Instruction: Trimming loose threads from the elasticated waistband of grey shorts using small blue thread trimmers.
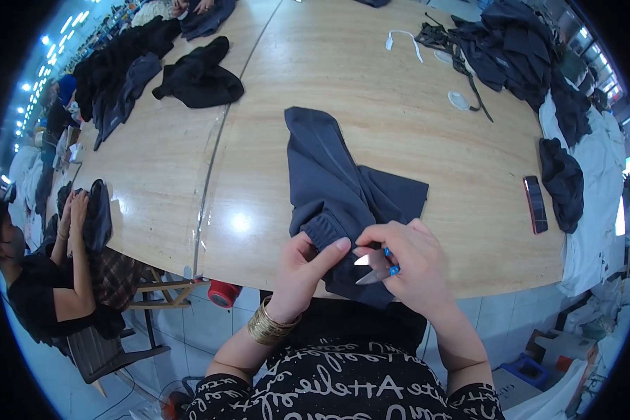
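A dark grey pair of trousers (327, 164) with a gathered elastic waistband lies across the table's near edge, its lower part hanging toward my lap. My left hand (310, 268) pinches the waistband, thumb on top, fingers mostly under the cloth. Close beside it, my right hand (407, 262) holds small thread snips (375, 268) with blue on the handle, their blades pointing left over the cloth. The thumb and forefinger of that hand meet near the waistband; whether they pinch a thread is too small to tell.
Dark garments are heaped at the far left (122, 66) and far right (504, 45) of the wooden table (259, 154). A phone (535, 204) lies near the right edge. At left, a seated co-worker (45, 280) handles dark cloth. A red object (223, 294) sits below the table edge.
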A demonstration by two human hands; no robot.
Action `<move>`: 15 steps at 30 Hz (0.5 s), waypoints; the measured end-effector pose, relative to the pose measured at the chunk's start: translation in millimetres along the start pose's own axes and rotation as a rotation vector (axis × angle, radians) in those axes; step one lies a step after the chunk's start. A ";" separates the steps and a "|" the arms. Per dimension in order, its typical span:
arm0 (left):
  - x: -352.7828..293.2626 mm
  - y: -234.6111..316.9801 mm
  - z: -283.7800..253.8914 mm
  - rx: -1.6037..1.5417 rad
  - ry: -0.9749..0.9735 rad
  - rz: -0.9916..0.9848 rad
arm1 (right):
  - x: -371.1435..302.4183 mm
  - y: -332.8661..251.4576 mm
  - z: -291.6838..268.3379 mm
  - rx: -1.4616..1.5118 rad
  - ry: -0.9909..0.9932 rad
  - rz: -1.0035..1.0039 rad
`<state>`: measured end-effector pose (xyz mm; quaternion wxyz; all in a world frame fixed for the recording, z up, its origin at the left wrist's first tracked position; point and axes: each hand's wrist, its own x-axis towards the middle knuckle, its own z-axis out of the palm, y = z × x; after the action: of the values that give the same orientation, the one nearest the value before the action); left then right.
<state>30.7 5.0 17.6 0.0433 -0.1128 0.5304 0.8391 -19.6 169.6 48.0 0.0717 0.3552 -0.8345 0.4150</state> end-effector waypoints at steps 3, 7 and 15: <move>3.5 -2.6 -4.8 0.147 -0.060 0.055 | 2.5 4.0 -5.1 -0.100 -0.100 -0.110; 4.8 -0.8 -10.3 0.285 -0.153 -0.003 | -1.9 3.3 -8.7 -0.180 -0.214 -0.149; 2.9 -10.8 -17.2 0.451 -0.219 0.122 | -11.0 2.5 -10.2 -0.095 -0.284 -0.070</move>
<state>32.4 -6.0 0.3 0.0739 0.0232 0.7022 0.7078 -14.9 184.1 48.4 -0.0158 0.4353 -0.8422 0.3177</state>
